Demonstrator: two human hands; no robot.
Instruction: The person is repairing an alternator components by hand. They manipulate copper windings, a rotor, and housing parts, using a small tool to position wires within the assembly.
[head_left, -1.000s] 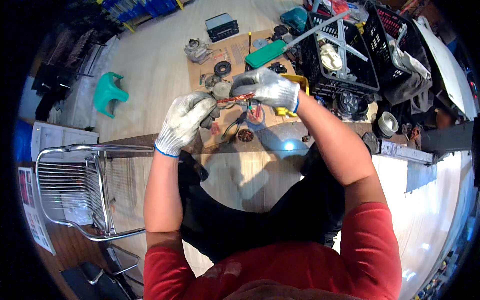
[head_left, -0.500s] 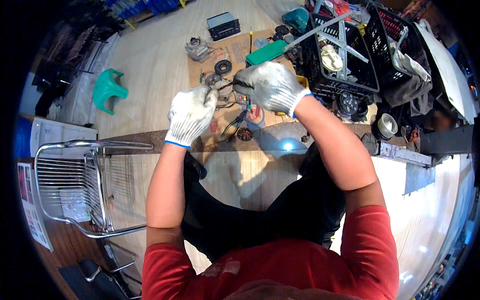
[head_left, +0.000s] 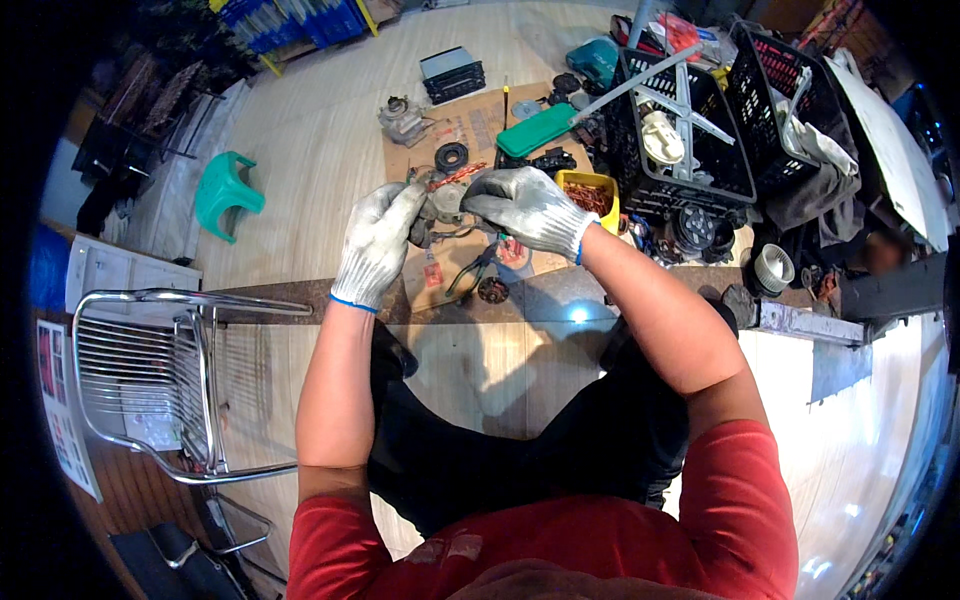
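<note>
My left hand [head_left: 376, 242] in a white knit glove with grey fingers is closed on a bundle of copper wire [head_left: 457, 175], which sticks out up and right from its fingertips. My right hand [head_left: 525, 208], gloved alike, has curled fingers beside the bundle and over a greyish round part; what exactly it grips is hidden. Beneath both hands lies cardboard [head_left: 530, 290] with a black ring [head_left: 451, 157], pliers [head_left: 470, 272], a small copper-coloured round part [head_left: 493, 290] and other loose parts. A yellow container [head_left: 600, 188] of copper bits stands right of my right hand.
A green tool with a long metal bar [head_left: 530, 130] lies behind the parts. Black crates [head_left: 700, 178] stand at the right beside a white fan wheel [head_left: 770, 270]. A green stool [head_left: 225, 185], a metal chair [head_left: 205, 400] and a black boxy device [head_left: 450, 80] are around me.
The copper bundle, level between my hands earlier and then mostly covered, now angles up to the right. My right hand has shifted lower, uncovering the yellow container; the whole view has shifted slightly.
</note>
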